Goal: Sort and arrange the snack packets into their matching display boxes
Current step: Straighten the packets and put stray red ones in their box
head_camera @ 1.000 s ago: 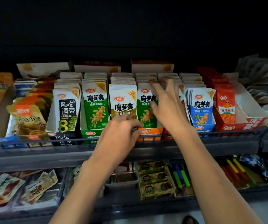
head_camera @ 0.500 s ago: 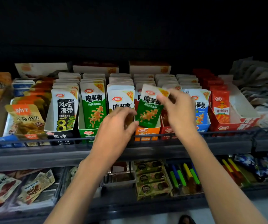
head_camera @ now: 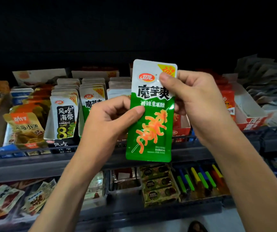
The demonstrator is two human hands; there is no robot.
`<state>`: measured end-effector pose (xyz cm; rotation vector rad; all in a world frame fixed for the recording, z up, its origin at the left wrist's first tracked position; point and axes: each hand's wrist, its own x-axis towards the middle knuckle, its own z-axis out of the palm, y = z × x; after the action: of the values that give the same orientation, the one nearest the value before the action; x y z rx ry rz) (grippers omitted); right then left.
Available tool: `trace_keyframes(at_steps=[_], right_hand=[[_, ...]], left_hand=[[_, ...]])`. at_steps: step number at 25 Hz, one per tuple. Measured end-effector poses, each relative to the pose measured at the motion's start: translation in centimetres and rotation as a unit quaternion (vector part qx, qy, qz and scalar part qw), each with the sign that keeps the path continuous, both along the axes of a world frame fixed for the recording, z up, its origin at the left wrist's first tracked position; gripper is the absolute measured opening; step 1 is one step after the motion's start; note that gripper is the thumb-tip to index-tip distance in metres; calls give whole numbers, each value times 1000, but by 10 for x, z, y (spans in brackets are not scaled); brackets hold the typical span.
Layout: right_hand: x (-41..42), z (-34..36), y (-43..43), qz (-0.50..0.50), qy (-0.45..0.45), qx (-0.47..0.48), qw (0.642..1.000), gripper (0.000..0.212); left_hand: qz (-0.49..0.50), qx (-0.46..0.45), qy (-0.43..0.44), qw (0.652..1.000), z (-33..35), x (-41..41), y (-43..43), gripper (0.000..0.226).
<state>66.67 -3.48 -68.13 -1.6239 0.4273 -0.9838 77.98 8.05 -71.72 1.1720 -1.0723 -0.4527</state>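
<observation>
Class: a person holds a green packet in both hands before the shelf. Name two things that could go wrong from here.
1. Both the left hand and right hand only pinch the green packet at its edges, so it might slip down onto the lower shelf.
2. The matching green row sits partly hidden behind the left hand, beside look-alike white-topped rows; misfiling seems possible.

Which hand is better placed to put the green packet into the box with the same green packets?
Probably the left hand: it pinches the packet at its left edge, and the green row stands just behind it. The right hand holds the far corner.
</observation>
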Motion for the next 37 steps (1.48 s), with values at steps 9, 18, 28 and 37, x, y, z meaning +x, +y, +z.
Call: trace_keyframes(at_steps=[9, 18, 28, 37], right_hand=[[9, 2, 10, 29, 11, -56, 998, 15], [29, -3, 21, 19, 52, -127, 990, 12], [21, -3, 6, -30, 40, -103, 993, 16], [17, -9, -10, -22, 42, -78, 996, 18]], left_hand=[[76, -40, -37, 996, 0, 11, 5, 17], [273, -42, -102, 956, 23, 62, 32, 23], [331, 79, -48, 939, -24, 137, -8, 12], [437, 221, -289, 823, -46, 139, -27, 43]])
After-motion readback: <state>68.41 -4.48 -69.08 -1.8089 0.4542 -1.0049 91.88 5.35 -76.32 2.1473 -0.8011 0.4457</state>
